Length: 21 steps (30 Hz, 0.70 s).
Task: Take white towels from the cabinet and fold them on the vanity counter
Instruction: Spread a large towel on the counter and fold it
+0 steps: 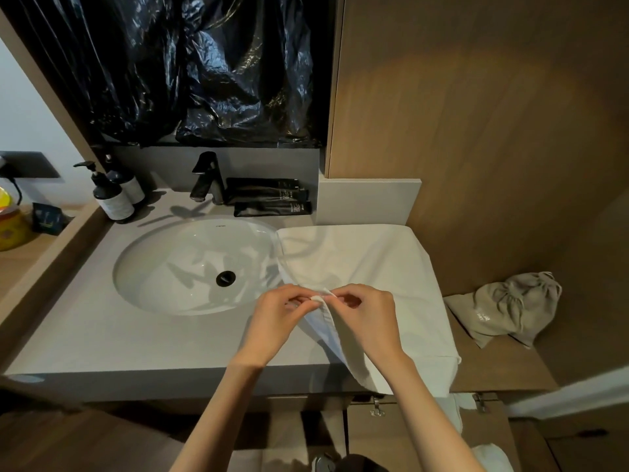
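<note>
Dim, warm-lit bathroom seen through a wide-angle lens.

A soft pool of light falls on the wood wall [476, 114] above and right of the right hand [367, 315], and the corners fade to dark. The white towel [367, 260] under both hands is the brightest area. Beside the left hand [275, 318], the sink [163, 267] carries finger shadows and small glints. The black plastic [204, 69] far above shows glare. Straight edges bow outward.

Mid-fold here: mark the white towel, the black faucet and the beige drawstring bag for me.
white towel [367, 264]: head view, flat top layer.
black faucet [211, 180]: head view, middle of its body.
drawstring bag [507, 308]: head view, middle of the beige cloth.
</note>
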Each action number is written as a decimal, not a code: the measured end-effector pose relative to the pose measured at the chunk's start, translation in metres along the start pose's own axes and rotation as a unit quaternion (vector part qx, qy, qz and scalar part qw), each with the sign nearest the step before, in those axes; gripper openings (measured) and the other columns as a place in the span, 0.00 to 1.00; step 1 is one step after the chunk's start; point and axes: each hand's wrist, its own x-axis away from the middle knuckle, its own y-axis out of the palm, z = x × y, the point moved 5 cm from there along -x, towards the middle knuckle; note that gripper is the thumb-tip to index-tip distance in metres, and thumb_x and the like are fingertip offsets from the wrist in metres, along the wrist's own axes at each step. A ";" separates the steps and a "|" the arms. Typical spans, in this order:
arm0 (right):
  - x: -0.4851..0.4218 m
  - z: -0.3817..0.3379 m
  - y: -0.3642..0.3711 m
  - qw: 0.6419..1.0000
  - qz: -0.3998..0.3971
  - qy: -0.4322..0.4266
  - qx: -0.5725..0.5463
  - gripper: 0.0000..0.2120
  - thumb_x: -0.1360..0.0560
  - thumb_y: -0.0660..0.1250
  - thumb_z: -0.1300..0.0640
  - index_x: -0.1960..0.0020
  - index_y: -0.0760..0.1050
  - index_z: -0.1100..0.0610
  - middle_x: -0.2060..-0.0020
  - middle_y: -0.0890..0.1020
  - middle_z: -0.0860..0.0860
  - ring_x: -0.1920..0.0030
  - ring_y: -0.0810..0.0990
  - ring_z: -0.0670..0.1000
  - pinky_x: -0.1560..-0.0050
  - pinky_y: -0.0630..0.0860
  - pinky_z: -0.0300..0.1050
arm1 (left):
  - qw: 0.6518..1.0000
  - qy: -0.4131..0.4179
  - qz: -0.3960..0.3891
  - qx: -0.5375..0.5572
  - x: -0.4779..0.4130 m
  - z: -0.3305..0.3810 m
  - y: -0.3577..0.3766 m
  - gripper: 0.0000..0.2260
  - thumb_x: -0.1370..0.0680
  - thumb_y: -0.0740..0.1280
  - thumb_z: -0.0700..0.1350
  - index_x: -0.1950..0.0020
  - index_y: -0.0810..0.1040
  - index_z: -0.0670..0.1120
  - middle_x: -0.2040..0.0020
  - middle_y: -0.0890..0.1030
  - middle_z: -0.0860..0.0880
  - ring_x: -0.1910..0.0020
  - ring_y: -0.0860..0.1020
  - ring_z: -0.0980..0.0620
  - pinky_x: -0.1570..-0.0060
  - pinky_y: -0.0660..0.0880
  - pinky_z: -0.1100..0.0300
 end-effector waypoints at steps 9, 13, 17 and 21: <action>-0.008 0.007 0.000 0.990 -0.091 0.073 -0.085 0.07 0.24 0.69 0.58 0.48 0.83 0.56 0.61 0.81 0.39 0.60 0.80 0.42 0.55 0.73 0.26 | 0.998 0.042 0.056 -0.003 -0.002 0.016 0.001 0.05 0.27 0.74 0.47 0.57 0.83 0.58 0.59 0.82 0.61 0.55 0.79 0.58 0.54 0.74 0.68; -0.009 0.005 0.001 0.981 -0.145 0.084 -0.099 0.10 0.24 0.69 0.61 0.44 0.82 0.55 0.56 0.82 0.42 0.56 0.80 0.42 0.51 0.74 0.29 | 0.996 0.012 0.078 0.030 -0.003 0.016 -0.001 0.04 0.27 0.74 0.46 0.58 0.83 0.56 0.60 0.83 0.62 0.56 0.80 0.60 0.55 0.73 0.71; -0.012 0.005 -0.005 0.980 -0.149 0.093 -0.092 0.09 0.27 0.73 0.61 0.47 0.81 0.57 0.58 0.82 0.44 0.58 0.80 0.44 0.51 0.76 0.37 | 0.998 0.004 0.057 0.036 -0.010 0.018 0.002 0.01 0.27 0.74 0.47 0.58 0.84 0.51 0.61 0.82 0.61 0.56 0.80 0.61 0.55 0.72 0.72; -0.027 -0.009 -0.034 0.992 -0.105 0.039 -0.059 0.05 0.26 0.72 0.59 0.51 0.82 0.54 0.59 0.82 0.44 0.58 0.81 0.45 0.51 0.78 0.39 | 0.998 0.059 -0.005 -0.024 -0.031 0.028 0.004 0.02 0.26 0.72 0.51 0.57 0.81 0.54 0.60 0.80 0.61 0.53 0.75 0.58 0.55 0.68 0.71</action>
